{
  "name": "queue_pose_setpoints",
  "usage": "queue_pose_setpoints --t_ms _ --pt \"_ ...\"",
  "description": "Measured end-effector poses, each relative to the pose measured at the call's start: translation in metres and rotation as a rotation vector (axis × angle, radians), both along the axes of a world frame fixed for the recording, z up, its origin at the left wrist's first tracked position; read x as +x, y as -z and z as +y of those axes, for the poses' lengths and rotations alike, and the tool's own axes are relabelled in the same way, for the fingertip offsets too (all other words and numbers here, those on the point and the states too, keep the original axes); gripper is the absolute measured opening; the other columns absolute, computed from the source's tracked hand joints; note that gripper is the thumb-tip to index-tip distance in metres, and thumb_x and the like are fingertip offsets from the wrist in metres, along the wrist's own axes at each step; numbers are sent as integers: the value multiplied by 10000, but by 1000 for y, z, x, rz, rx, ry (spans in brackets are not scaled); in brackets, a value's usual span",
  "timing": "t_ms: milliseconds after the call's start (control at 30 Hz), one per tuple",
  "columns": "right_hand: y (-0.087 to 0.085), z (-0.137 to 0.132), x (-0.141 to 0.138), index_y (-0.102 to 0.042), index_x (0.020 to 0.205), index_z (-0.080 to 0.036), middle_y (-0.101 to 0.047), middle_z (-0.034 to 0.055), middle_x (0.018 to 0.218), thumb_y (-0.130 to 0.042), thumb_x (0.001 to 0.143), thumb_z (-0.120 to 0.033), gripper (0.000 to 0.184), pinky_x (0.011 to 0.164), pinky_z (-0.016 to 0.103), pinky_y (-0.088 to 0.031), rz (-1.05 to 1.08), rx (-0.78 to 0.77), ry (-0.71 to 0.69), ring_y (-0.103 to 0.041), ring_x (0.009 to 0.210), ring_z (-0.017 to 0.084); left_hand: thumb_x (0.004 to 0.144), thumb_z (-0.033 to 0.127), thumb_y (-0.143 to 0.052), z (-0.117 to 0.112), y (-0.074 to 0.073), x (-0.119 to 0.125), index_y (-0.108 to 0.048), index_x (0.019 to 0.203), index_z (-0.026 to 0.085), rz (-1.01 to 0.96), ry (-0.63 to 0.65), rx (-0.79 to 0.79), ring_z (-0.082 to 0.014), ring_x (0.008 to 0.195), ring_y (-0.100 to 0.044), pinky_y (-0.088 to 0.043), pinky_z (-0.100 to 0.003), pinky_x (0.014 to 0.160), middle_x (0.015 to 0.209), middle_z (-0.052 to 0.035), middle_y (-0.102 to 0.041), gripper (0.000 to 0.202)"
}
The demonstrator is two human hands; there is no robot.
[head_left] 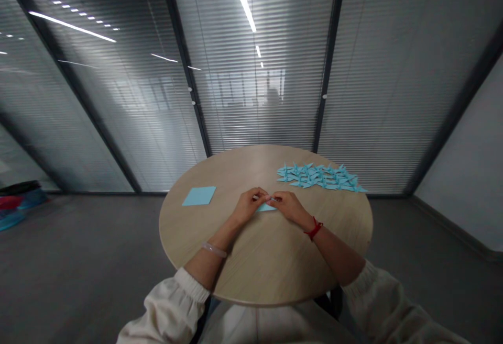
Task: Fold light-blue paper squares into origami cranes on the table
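Note:
Near the middle of the round table, both my hands meet over a piece of light blue folding paper [266, 208]. My left hand [250, 203] has its thumb and fingers closed on the paper's far edge. From the other side my right hand [290, 205] pinches the same edge, its fingertips close to the left ones. The paper is partly covered by my fingers, so its exact folds cannot be made out. To the left lies flat light blue paper [199, 196]. Several folded blue paper cranes [318, 175] sit in close rows at the far right.
The round wooden table [267, 260] has its near edge at my lap. Behind it stands a glass partition with blinds [259, 113]. Dark bins [23, 195] with blue and red parts stand on the floor at far left. A pale wall [467, 176] rises at right.

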State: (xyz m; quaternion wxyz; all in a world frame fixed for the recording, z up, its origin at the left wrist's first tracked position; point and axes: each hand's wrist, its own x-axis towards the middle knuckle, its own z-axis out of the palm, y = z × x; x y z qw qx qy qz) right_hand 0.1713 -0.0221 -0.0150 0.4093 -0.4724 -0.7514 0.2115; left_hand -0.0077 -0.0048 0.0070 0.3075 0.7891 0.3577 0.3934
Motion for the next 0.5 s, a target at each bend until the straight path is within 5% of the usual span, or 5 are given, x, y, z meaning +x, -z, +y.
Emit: queue_pose_setpoints --t_ms 267,500 --pt "-1 -2 1 -681 637 -138 -503 -39 518 -618 767 -402 301 499 215 -257 35 -138 -29 -414 507 94 773 490 -609 5 2 -1 -691 798 142 -83 -87 -6 -150 694 -577 -426 -247 648 761 -44 -674 359" --pt "-4 -4 4 -706 621 -137 -531 -28 494 -614 757 -355 273 502 222 -252 -4 -131 -15 -419 488 94 766 503 -616 6 3 -1 -673 789 131 -76 1 -58 -128 649 -527 -391 -230 613 683 -14 -619 377"
